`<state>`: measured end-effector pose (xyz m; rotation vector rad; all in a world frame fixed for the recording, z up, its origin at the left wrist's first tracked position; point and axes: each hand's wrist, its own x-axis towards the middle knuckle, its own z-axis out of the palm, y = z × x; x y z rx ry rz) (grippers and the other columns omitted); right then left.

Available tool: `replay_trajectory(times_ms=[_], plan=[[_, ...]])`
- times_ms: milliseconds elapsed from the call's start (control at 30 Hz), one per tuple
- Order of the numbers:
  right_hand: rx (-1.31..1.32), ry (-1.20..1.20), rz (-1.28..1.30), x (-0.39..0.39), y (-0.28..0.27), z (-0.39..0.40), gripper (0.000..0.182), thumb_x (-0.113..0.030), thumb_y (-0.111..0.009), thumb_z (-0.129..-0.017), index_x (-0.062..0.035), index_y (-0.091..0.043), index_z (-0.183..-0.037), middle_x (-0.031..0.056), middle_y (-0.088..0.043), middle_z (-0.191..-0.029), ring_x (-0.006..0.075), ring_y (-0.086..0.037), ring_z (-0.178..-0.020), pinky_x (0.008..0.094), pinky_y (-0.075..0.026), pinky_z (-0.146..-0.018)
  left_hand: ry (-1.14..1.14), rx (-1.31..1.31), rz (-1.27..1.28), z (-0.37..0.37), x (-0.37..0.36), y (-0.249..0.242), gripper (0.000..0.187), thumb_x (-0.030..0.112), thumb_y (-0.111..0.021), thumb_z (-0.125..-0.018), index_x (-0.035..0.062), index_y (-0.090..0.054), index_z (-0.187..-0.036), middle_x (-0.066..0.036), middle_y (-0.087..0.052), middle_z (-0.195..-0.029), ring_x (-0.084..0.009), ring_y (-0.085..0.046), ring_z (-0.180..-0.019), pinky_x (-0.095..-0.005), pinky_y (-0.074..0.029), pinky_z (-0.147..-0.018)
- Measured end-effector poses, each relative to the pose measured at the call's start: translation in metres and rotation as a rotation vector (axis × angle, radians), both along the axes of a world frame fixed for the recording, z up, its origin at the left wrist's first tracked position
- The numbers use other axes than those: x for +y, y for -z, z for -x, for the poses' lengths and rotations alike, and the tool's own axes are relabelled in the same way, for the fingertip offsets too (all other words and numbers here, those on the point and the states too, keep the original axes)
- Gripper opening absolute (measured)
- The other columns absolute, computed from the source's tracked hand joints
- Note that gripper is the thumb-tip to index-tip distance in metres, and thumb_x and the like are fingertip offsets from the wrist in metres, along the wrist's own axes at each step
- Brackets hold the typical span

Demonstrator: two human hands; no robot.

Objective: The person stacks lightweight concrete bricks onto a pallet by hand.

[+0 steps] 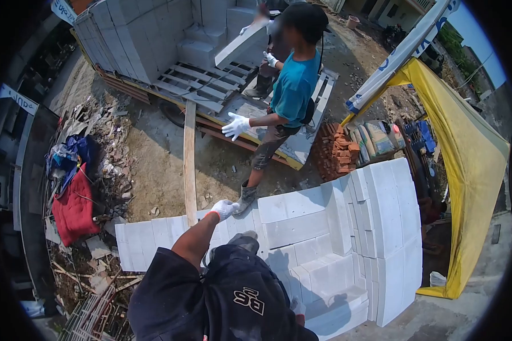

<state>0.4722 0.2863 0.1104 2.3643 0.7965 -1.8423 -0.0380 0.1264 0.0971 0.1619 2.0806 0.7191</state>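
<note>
My left hand (224, 209), in a white glove, is held out over the near row of white blocks (285, 206), beside a co-worker's boot (246, 198). Its fingers look drawn together, and nothing shows in them. My right hand (297, 307), also gloved in white, hangs low beside my dark shirt, over the stacked blocks (324, 284). Most of it is hidden, fingers included. A co-worker in a teal shirt (301, 85) straddles the truck edge and the blocks, one white-gloved hand (236, 126) spread. Behind, another person grips a long white block (240, 44).
A truck bed (290, 149) carries pallets (202, 79) and tall block stacks (125, 40). A wooden plank (190, 159) spans from truck to blocks. Red bricks (338, 150) and a yellow tarp (472, 165) stand right; rubble and a red cloth (74, 207) lie left.
</note>
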Motion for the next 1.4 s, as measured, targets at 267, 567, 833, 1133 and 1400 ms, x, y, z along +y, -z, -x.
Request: replay_trajectory(times_ms=[267,567,833,1133,1400], plan=[[0.189,-0.130,-0.270,0.086,0.020,0.083,0.031,-0.032,-0.069,-0.087,-0.0064,-0.064,-0.105,0.0065,-0.063,-0.079,0.0159,-0.057,-0.055,0.0271,-0.042,-0.047,-0.020,-0.083,-0.019,-0.032,-0.032,0.008,0.062,0.047,-0.058,-0.088,-0.0018,-0.058,-0.127,-0.019,-0.062,-0.125,-0.0291,-0.057,-0.119,-0.0355,-0.042,-0.100],[0.504,-0.457,-0.511,0.155,-0.041,0.254,0.029,-0.019,-0.067,-0.090,-0.0007,-0.062,-0.111,0.0076,-0.066,-0.092,0.0104,-0.060,-0.076,0.0234,-0.048,-0.066,-0.294,-0.180,0.031,-0.060,-0.132,0.070,0.056,0.046,-0.060,-0.089,0.0041,-0.059,-0.126,-0.010,-0.067,-0.096,-0.0204,-0.062,-0.086,-0.0348,-0.049,-0.078],[0.547,-0.937,-0.513,0.120,-0.095,0.380,0.038,-0.020,-0.070,-0.087,0.0016,-0.061,-0.118,0.0117,-0.067,-0.107,0.0174,-0.062,-0.099,0.0276,-0.048,-0.088,-0.782,0.037,-0.489,0.047,-0.071,-0.058,0.084,0.038,-0.067,-0.089,0.0007,-0.023,-0.150,-0.011,-0.059,-0.116,-0.0132,-0.058,-0.086,-0.0282,-0.049,-0.073],[0.571,-0.316,0.389,0.044,-0.030,0.458,0.098,-0.074,-0.058,-0.078,-0.0095,-0.030,-0.147,0.0190,-0.047,-0.133,0.0379,-0.052,-0.111,0.0546,-0.043,-0.093,-0.538,0.823,-0.040,0.122,0.050,-0.223,0.127,0.040,-0.086,-0.056,-0.0069,-0.012,-0.148,-0.031,-0.028,-0.144,-0.0394,-0.038,-0.132,-0.0416,-0.040,-0.107],[1.484,0.414,0.835,-0.067,0.010,0.490,0.078,-0.067,-0.049,-0.089,-0.0093,-0.041,-0.141,0.0114,-0.051,-0.135,0.0253,-0.050,-0.124,0.0413,-0.043,-0.103,-0.530,0.746,-0.352,-0.007,-0.018,-0.283,0.065,0.007,-0.072,-0.072,-0.0024,-0.040,-0.128,-0.014,-0.050,-0.115,-0.0214,-0.056,-0.100,-0.0319,-0.050,-0.088]])
